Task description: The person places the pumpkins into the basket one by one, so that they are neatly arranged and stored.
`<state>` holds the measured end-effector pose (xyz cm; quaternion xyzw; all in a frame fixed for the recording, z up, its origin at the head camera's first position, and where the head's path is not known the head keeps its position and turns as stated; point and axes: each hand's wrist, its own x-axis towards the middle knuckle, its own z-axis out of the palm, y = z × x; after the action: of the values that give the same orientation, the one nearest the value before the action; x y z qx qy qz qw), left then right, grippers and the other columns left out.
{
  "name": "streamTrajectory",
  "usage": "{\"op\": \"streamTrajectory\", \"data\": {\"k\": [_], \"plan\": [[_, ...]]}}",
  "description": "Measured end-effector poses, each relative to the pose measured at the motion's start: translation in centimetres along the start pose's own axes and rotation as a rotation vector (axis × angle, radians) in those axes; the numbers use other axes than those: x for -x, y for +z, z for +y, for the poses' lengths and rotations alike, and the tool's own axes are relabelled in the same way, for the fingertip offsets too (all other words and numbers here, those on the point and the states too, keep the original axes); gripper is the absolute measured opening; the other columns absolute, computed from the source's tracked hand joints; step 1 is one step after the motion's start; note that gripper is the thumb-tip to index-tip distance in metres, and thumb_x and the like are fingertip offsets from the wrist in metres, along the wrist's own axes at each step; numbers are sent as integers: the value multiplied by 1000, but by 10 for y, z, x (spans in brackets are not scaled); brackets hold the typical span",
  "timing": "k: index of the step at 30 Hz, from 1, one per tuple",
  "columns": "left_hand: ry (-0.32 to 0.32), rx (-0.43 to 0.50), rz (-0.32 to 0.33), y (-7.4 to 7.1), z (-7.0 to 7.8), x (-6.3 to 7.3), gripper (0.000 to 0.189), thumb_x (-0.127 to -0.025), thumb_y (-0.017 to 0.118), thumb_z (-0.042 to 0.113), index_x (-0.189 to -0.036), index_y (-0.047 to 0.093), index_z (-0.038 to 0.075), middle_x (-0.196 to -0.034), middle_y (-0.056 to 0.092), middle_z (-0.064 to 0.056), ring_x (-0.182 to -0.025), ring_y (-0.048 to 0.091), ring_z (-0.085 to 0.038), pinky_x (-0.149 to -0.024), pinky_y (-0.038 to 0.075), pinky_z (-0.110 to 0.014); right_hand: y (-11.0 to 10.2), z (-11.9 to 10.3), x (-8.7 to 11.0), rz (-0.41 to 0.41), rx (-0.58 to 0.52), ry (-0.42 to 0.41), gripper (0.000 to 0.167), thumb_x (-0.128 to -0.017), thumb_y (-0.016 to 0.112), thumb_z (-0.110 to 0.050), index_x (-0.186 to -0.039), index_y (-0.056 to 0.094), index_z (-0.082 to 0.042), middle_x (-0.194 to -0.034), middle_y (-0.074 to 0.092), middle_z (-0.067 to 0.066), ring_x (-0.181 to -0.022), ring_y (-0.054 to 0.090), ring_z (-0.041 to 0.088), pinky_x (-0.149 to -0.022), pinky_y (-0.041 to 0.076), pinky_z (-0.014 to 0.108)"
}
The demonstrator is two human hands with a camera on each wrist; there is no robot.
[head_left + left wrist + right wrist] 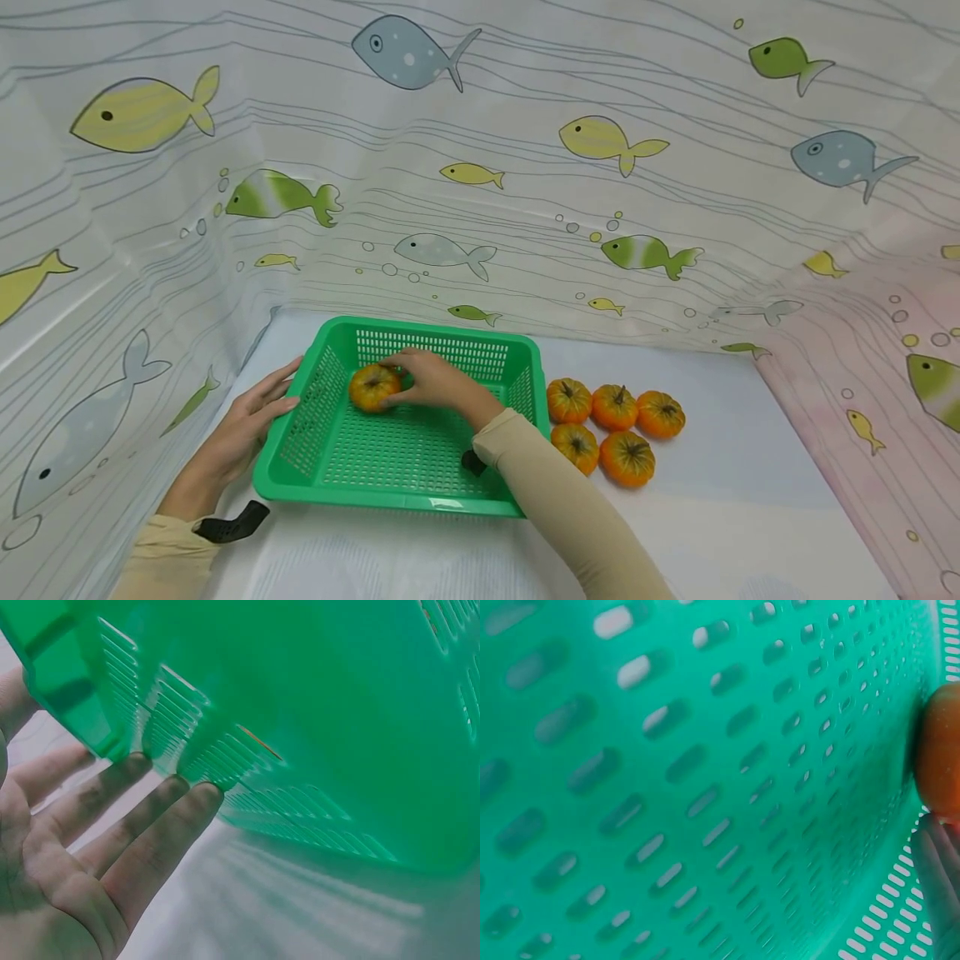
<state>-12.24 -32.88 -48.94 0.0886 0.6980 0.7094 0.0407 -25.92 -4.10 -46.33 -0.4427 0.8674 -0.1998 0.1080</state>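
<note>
Fish-print backdrop (510, 125): right hand (433, 380) pinches pumpkin (372, 389) near basket (375, 497) far-left corner, presumably placing; next, release. Left hand (242, 429), spread, touches left edge.

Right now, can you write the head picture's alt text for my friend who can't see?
The fingers of the right hand hold an orange pumpkin in a green basket; the left hand touches its side. Five more pumpkins sit to its right, before fish-patterned sheeting.

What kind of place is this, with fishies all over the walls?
Probably a small screened-off work booth, though I can't tell what's outside it. Fish-printed sheeting encloses three sides of a white surface, where a green plastic basket sits beside five small pumpkins.
</note>
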Motion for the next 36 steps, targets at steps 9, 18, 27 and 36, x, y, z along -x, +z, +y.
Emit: {"op": "streamTrajectory", "data": {"k": [9, 18, 27, 36], "plan": [[0, -18, 9, 0, -2, 0, 63, -109, 47, 8, -167, 21, 14, -142, 52, 26, -111, 68, -3, -80, 62, -29, 2, 4, -4, 0, -55, -7, 65, -92, 79, -42, -146, 58, -13, -142, 64, 1, -124, 64, 13, -104, 50, 22], [4, -23, 3, 0, -1, 1, 63, -109, 46, 7, -167, 21, 15, -142, 53, 26, -111, 68, -2, -81, 61, -28, 2, 3, -3, -2, -66, 6, 63, -92, 78, -42, -144, 59, -14, -139, 66, 0, -124, 64, 12, -105, 49, 22], [8, -18, 4, 0, -2, 1, 63, -109, 46, 7, -167, 20, 14, -142, 53, 25, -110, 69, -4, -80, 62, -29, 2, 4, -3, -2, -74, 6, 62, -92, 78, -41, -144, 59, -13, -140, 66, 1, -124, 64, 13, -103, 51, 22], [15, -11, -2, -1, -2, 1, 63, -110, 45, 6, -167, 21, 14, -142, 54, 25, -110, 69, -3, -80, 62, -29, -3, 4, 0, 10, -76, 8, 65, -92, 79, -39, -146, 57, -12, -144, 63, 3, -123, 65, 16, -103, 52, 24]]}}
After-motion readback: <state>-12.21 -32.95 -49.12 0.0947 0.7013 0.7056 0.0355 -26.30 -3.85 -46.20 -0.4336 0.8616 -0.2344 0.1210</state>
